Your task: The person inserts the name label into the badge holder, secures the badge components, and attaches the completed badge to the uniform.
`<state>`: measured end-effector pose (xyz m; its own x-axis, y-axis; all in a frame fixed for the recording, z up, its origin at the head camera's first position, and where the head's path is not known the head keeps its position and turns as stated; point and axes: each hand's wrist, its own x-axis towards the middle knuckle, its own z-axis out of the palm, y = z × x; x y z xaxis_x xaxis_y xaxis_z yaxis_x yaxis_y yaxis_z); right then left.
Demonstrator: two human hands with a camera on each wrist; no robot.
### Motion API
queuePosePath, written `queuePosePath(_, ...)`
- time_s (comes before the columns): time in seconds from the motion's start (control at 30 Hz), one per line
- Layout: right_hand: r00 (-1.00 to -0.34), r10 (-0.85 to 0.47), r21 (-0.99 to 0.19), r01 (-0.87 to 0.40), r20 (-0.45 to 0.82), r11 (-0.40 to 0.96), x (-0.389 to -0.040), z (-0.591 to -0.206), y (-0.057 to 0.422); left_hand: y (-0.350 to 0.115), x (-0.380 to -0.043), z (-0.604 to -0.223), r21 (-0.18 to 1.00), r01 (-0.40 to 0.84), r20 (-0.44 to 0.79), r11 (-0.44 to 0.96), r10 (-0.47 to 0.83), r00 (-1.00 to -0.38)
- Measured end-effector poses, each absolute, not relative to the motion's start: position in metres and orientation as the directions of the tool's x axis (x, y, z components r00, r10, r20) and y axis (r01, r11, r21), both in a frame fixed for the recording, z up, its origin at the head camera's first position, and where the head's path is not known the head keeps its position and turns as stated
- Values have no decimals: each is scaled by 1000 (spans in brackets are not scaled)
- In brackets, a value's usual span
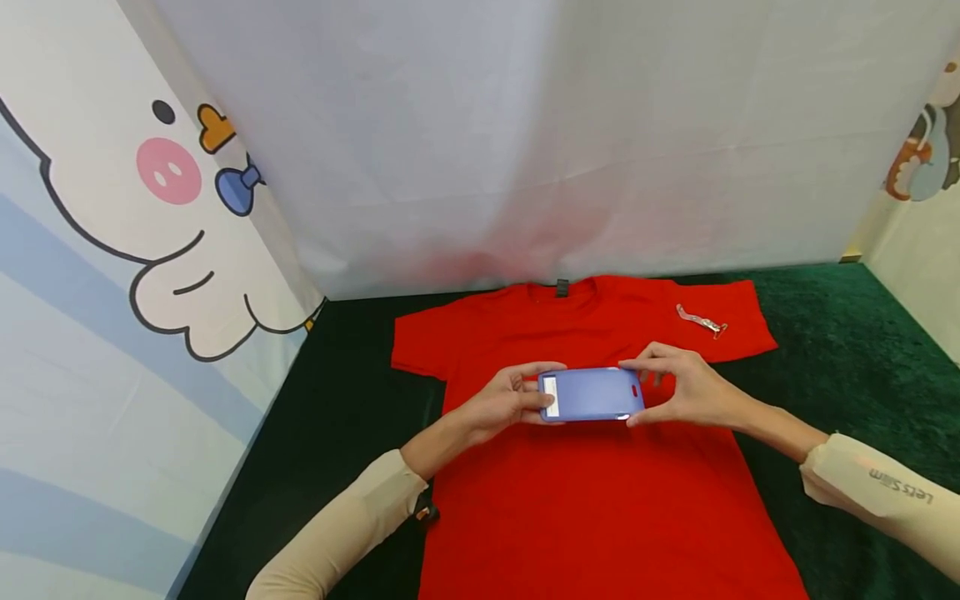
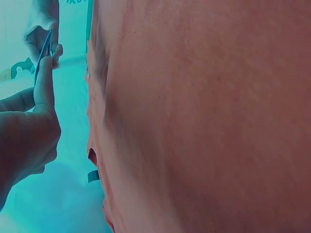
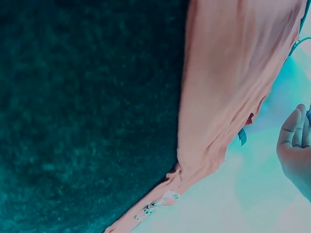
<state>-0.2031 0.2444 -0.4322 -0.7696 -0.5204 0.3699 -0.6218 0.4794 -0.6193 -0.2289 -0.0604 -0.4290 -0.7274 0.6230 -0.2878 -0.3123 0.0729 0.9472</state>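
Observation:
A blue badge holder (image 1: pixel 592 394) with a slot at its right end and a white label at its left is held level above the shirt. My left hand (image 1: pixel 510 396) pinches its left end, thumb over the label. At the slotted end, the right hand (image 1: pixel 678 385) grips the edges between thumb and fingers. Seen edge-on in the left wrist view, the holder is a thin strip (image 2: pixel 43 56) between the left hand's (image 2: pixel 31 126) fingers. The right wrist view catches only part of the right hand (image 3: pixel 295 150). A red T-shirt (image 1: pixel 600 500) lies spread beneath both hands.
A badge strap clip (image 1: pixel 701 321) of clear plastic and metal lies on the shirt's right sleeve. Dark green cloth (image 1: pixel 840 375) covers the table. A white curtain (image 1: pixel 450 150) hangs behind, and a cartoon-printed panel (image 1: pixel 97 275) stands at the left.

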Motion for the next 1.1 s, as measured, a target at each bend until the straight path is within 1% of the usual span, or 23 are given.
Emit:
queuePosePath(0.63,-747,-524,-599,-653,410,463,-204,-430,247,-57,-230,-429,956,-283,-269,82,634,-725)
queuePosePath(0.93,-732,-545,-583,-669,409,461,-204,-432,248,-56,-229,-429,951,-298,-286,88,624,-728)
queuePosePath(1.1,-730,-553,-582,-669,401,462,-205,-432,248,-55,-229,-428,947,-308,-294,92,631,-718)
